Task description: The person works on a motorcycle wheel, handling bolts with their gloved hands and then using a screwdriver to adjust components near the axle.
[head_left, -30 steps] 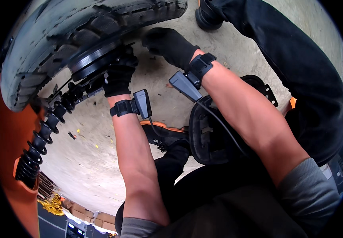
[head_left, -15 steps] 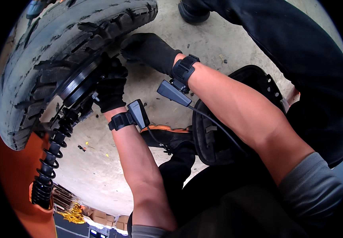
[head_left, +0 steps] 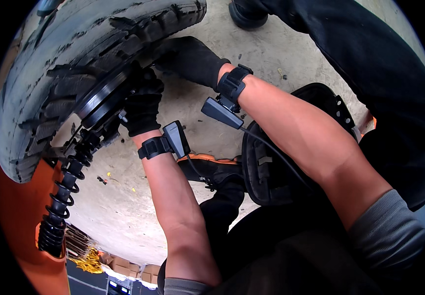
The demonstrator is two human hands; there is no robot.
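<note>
A large worn black tyre (head_left: pixel 50 59) fills the upper left, with a dark metal hub drum (head_left: pixel 102 96) on its inner side. My left hand (head_left: pixel 141 105), in a black glove, is closed on the hub assembly's right side; what its fingers grip is hidden. Just above it, my right hand (head_left: pixel 188 59), also gloved, reaches to the gap between tyre and hub, fingers bent and partly in shadow; whatever they hold cannot be made out. Below the hub, a black coil-spring shock absorber (head_left: pixel 62 194) runs down into orange bodywork (head_left: pixel 20 216).
Another person's dark-trousered leg (head_left: pixel 350 59) and shoe (head_left: pixel 247 19) occupy the upper right. A black padded item (head_left: pixel 257 182) lies beside my orange-trimmed shoe (head_left: pixel 205 167) on the concrete floor (head_left: pixel 114 211). Cardboard boxes (head_left: pixel 124 265) and yellow material (head_left: pixel 87 260) sit at lower left.
My right hand has moved left, closer to the tyre and hub. The view has shifted, so tyre, spring and bodywork appear lower. My left hand stays at the hub.
</note>
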